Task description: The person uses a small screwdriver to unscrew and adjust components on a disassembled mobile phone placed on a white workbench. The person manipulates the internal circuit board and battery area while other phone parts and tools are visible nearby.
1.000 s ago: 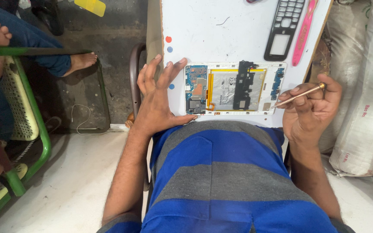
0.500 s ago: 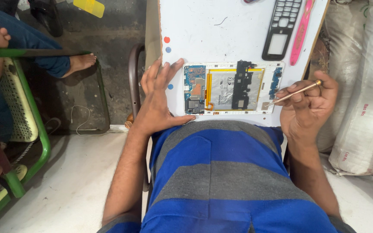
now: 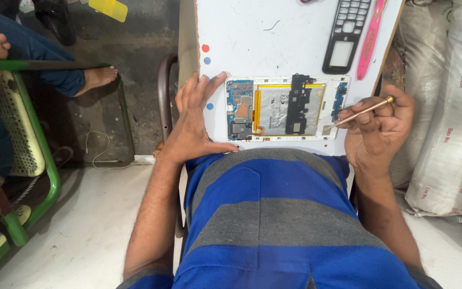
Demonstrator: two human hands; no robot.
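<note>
The opened tablet [image 3: 287, 109] lies on the worktop [image 3: 274, 48]. Left of it rests the left hand [image 3: 193, 124]; right, the right hand [image 3: 379, 131]; behind, seemingly a phone casing [image 3: 346, 35].

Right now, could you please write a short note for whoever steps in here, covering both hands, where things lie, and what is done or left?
Left hand: flat on the white board, fingers spread, thumb along the near edge of the opened tablet.
Right hand: holds a thin brass-coloured pry tool, its flat tip at the tablet's right end.
Done: back cover is off; battery and circuit boards are exposed.
Left: all inner parts appear to sit in the frame.
Nearby: a black keypad phone frame and a pink tool at the board's far end.
</note>
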